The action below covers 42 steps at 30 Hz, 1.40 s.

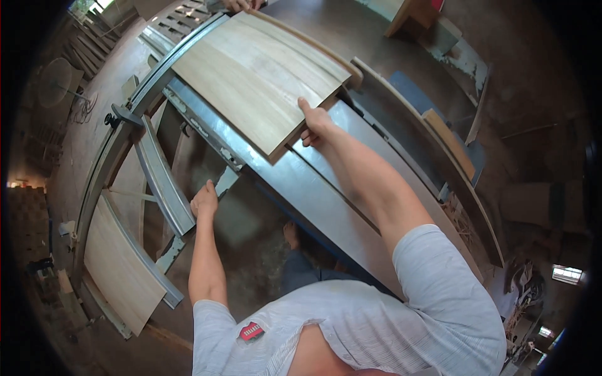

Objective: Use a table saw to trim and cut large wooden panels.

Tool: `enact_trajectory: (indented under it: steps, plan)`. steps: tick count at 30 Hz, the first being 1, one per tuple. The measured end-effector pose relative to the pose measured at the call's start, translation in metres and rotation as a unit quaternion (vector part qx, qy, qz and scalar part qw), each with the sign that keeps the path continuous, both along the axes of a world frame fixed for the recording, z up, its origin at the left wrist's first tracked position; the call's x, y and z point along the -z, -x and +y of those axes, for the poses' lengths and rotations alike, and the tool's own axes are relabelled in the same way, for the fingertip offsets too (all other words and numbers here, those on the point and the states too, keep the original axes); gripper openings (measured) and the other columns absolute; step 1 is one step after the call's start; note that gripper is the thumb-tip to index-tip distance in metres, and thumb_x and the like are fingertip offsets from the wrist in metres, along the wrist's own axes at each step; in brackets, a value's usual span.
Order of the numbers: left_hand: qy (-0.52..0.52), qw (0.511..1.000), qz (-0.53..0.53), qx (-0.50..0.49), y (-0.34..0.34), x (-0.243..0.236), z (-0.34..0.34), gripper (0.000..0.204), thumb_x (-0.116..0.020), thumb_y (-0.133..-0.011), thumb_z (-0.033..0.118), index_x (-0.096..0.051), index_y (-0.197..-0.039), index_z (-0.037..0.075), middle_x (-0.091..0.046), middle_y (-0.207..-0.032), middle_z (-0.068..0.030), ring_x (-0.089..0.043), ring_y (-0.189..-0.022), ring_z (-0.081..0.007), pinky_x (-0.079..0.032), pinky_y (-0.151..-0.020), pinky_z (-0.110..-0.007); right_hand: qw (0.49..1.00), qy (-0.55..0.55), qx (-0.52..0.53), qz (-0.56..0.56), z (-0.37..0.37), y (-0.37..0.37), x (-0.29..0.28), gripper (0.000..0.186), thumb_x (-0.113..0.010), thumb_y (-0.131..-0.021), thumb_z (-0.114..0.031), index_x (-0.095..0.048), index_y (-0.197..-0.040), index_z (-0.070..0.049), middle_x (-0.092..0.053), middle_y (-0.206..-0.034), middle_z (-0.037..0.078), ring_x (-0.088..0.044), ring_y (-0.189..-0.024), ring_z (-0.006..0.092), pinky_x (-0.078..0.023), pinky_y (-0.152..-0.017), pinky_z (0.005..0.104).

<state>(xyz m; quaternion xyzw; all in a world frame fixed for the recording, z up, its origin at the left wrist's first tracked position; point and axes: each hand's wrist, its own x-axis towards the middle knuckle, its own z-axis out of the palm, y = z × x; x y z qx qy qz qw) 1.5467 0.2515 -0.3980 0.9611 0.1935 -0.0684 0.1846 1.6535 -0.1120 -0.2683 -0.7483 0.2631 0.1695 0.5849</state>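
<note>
A pale wooden panel (pixel 251 75) lies across the metal bed of what looks like a sliding table saw (pixel 338 188). My right hand (pixel 316 127) grips the panel's near edge, thumb on top and fingers curled beneath. Lower on the left, my left hand (pixel 204 200) is closed at the near end of a grey metal rail (pixel 160 175), beside a chipped pale-green bar (pixel 229 180). What its fingertips wrap around is partly hidden. At the panel's far end, another person's hand (pixel 237 5) rests on or near the wood.
A long curved-looking fence (pixel 144 81) carries a dark-knobbed stop (pixel 127 116). Another wooden panel (pixel 122 266) lies on the frame at lower left. On the right, a long board (pixel 433 131) runs beside the saw, with a wood strip (pixel 448 144) past it.
</note>
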Motion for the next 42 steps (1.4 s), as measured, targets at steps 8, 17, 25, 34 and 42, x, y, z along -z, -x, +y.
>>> enact_trajectory:
  steps: [8,17,25,34,42]
  plan:
    - [-0.046,0.997,0.041,-0.054,0.063,0.022,0.105,0.064,-0.026,-0.103,0.049,-0.072,-0.109,0.006,-0.069,-0.112,-0.0214,-0.063,-0.108,-0.0403,-0.045,-0.094,-0.049,0.993,0.115,-0.011,-0.009,0.142,0.004,0.071,0.079,-0.049,-0.093,-0.062,-0.064,-0.111,0.014,-0.069,-0.106,0.028,-0.072,-0.084,0.0404,-0.059,-0.069,0.0486]
    - [-0.057,0.998,0.017,-0.015,0.052,-0.003,0.094,0.063,-0.025,-0.103,0.05,-0.072,-0.109,0.007,-0.07,-0.111,-0.0205,-0.064,-0.107,-0.0403,-0.046,-0.094,-0.05,0.993,0.074,0.042,-0.086,0.124,-0.01,0.086,0.06,-0.071,-0.089,-0.039,-0.062,-0.11,0.016,-0.068,-0.111,0.026,-0.069,-0.097,0.0363,-0.055,-0.08,0.0434]
    - [-0.05,0.997,0.06,-0.023,0.209,0.049,0.008,0.064,-0.025,-0.103,0.051,-0.07,-0.113,0.008,-0.069,-0.112,-0.0205,-0.064,-0.107,-0.0408,-0.046,-0.093,-0.051,0.993,0.108,0.033,-0.02,0.045,0.156,0.109,0.069,-0.069,-0.084,-0.051,-0.066,-0.115,0.01,-0.064,-0.121,0.03,-0.064,-0.111,0.0422,-0.051,-0.097,0.0422]
    - [-0.019,0.993,0.12,-0.011,0.356,0.007,-0.146,0.064,-0.024,-0.102,0.053,-0.068,-0.12,0.011,-0.068,-0.116,-0.022,-0.061,-0.112,-0.0443,-0.045,-0.099,-0.052,0.994,0.014,0.066,-0.085,-0.123,0.315,0.09,0.059,-0.074,-0.082,-0.041,-0.067,-0.12,0.003,-0.067,-0.122,0.022,-0.065,-0.114,0.0349,-0.05,-0.097,0.0384]
    - [0.14,0.975,0.155,0.072,0.482,0.004,-0.234,0.064,-0.033,-0.102,0.053,-0.065,-0.119,0.0,-0.067,-0.116,-0.024,-0.064,-0.111,-0.0394,-0.047,-0.095,-0.047,0.993,0.054,0.075,-0.072,-0.259,0.475,0.073,0.061,-0.073,-0.084,-0.043,-0.067,-0.114,0.01,-0.07,-0.111,0.027,-0.069,-0.104,0.0346,-0.051,-0.089,0.0416]
